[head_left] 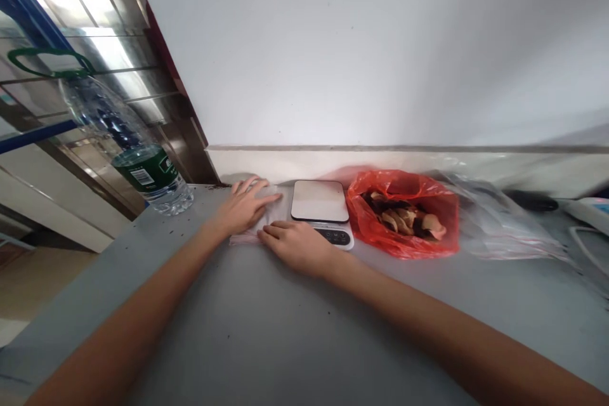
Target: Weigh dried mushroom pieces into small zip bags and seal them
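Observation:
A clear plastic bag (247, 238) lies flat on the grey table, left of a white digital scale (320, 200). My left hand (245, 205) rests on the bag with its fingers spread. Over the bag's right part and the scale's front left corner lies my right hand (299, 244), its fingers bent and close together; whether they pinch the bag's edge is not clear. Nothing stands on the scale's plate. Right beside the scale sits an open red plastic bag (404, 247) holding brown and pale dried pieces (404, 219).
A large water bottle (152, 171) with a green handle stands at the table's left edge. More clear zip bags (504, 222) lie right of the red bag. A black object and a white device with a cable are at the far right. A white wall rises behind.

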Motion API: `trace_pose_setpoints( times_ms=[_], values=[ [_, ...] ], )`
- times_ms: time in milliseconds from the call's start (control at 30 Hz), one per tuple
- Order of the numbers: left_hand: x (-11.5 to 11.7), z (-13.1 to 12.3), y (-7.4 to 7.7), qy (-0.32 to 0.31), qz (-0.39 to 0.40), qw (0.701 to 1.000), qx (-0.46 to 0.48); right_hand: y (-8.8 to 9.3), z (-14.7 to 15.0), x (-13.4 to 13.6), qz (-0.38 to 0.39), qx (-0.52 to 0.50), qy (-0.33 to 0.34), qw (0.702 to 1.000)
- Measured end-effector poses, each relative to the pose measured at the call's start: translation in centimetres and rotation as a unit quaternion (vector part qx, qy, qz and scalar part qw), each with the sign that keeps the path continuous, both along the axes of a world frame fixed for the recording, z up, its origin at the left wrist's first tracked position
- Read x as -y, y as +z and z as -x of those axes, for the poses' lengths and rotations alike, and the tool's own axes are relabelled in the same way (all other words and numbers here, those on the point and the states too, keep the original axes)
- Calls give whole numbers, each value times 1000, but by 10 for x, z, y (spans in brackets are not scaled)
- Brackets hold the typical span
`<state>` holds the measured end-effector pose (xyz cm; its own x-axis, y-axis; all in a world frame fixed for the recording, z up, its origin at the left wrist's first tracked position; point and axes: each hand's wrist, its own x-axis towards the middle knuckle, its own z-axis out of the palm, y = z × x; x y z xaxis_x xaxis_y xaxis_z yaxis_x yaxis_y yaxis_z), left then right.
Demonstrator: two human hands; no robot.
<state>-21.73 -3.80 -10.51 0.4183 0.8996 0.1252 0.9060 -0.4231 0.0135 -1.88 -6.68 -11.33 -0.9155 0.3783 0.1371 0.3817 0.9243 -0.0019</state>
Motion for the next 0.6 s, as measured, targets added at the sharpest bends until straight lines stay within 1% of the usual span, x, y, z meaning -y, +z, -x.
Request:
trace_pose_setpoints(
  times_ms=[67, 100, 200, 300, 367, 433, 500, 600],
  values=[
    [0, -4, 6, -18, -1, 999, -50, -1, -2, 0, 1, -2, 9, 1000],
    [0, -6, 8, -18, 8, 998, -53, -2, -4, 0, 0, -4, 14, 1000],
    [2, -8, 11, 0, 55, 998, -19, 2, -13, 0, 11, -11, 41, 999],
    [3, -7, 14, 17, 71, 997, -5, 13, -31, 0, 46, -39, 60, 996],
    [2, -9, 16, 14, 74, 997, -16, 25, -49, -1, 70, -76, 40, 994],
    [0, -12, 18, 27, 70, 997, -5, 37, -72, -4, 93, -114, -2, 989],
    [-1, -18, 16, 64, 51, 996, 26, 49, -97, -8, 121, -146, -44, 981],
    [-3, -27, 7, 123, 13, 990, 69, 63, -133, -14, 140, -206, -100, 963]
  ],
)
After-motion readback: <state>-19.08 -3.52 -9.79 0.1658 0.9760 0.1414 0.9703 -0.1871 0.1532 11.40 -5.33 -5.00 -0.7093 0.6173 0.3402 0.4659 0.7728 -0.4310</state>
